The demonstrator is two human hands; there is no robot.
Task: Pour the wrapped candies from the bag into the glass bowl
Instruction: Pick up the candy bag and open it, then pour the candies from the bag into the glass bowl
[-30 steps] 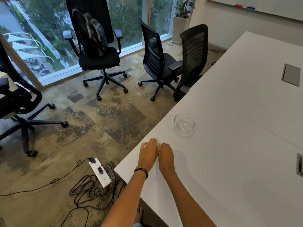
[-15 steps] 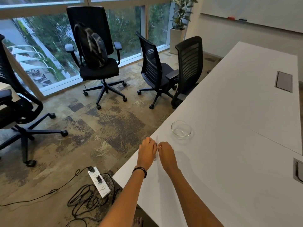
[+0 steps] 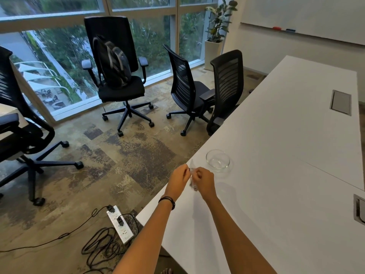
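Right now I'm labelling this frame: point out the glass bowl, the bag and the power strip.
glass bowl (image 3: 217,160), head view, inner base.
bag (image 3: 192,179), head view, clear film between hands.
power strip (image 3: 120,224), head view, white top.

Both hands (image 3: 192,179) pinch bag (image 3: 192,177) beside bowl (image 3: 217,160).

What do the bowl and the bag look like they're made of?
Bowl: clear glass, glossy; the table shows through it and its rim glints. Bag, pinched between left hand and right hand: seemingly thin clear plastic film, limp and see-through.
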